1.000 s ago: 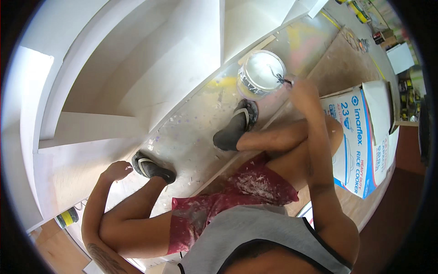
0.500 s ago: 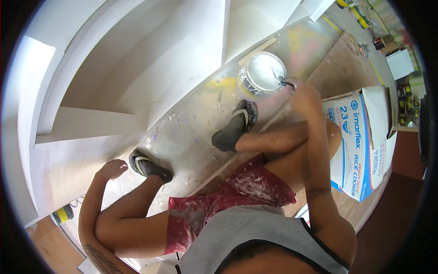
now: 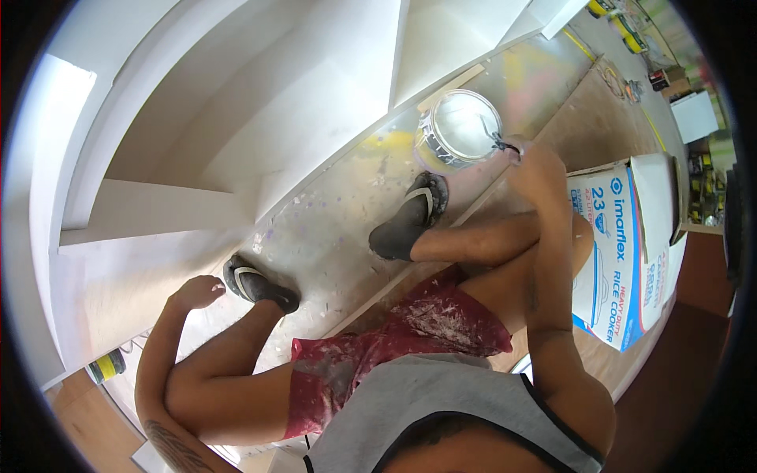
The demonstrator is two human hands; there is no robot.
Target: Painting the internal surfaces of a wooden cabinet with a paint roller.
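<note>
My right hand (image 3: 530, 162) is closed around the dark handle of what looks like a paint roller (image 3: 507, 145). Its thin bent frame reaches over the right rim of a round paint bucket (image 3: 423, 150), and its far end is lost in the white paint (image 3: 464, 122). White and dark smears mark the bucket's outside. Down at the left, my left hand (image 3: 201, 292) hangs with loosely bent fingers and nothing in it, beside my left flip-flop (image 3: 244, 285) and close to the pale cabinet panel.
A white open-fronted cabinet (image 3: 315, 118) lines the left and far side. A wooden strip (image 3: 465, 81) lies behind the bucket. To my right stands a large cardboard box (image 3: 615, 252). Tools and cords (image 3: 619, 83) are on the far right floor. My feet rest on a paint-spattered floor (image 3: 315, 229).
My right hand has drawn slightly right and toward me, bringing the roller's frame closer to the bucket's right rim. My left hand has stayed put. The view has shifted a little.
</note>
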